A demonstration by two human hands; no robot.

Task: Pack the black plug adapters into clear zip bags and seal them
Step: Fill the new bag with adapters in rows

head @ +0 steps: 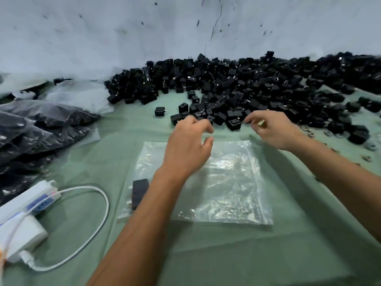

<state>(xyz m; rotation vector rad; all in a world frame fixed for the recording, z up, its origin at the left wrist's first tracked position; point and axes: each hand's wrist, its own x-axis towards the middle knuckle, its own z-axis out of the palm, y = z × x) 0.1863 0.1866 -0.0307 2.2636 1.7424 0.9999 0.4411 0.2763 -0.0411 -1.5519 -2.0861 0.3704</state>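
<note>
The left hand [188,145] is held above the far edge of the clear zip bag [222,182], its fingers loosely curled and spread, with nothing seen between them. The right hand [272,129] is reaching at the near fringe of the pile of black plug adapters [237,87]; its thumb and forefinger are drawn together as if pinching, and a small pale thing shows at the fingers, but what it is cannot be told, nor whether an adapter is held.

The adapters are judged to be small, stiff plastic blocks, light singly, smooth enough to slip from a loose pinch. Each is probably best taken across two flat opposite faces, away from the metal prongs, or scooped several at a time. They lie jumbled, pointing every way, so no common direction can be given; the pile as a whole runs left to right along the far wall [123,38].

The bag is laid flat on the green table cover [309,234], its longer sides running roughly left to right. It is judged thin, limp and slippery, so the mouth would have to be held open by one hand while it is filled. On which edge the zip lies cannot be made out for certain.

To the left, filled bags [37,129] are heaped, and a white power strip [31,205] with its cable [103,219] lies near the front.
</note>
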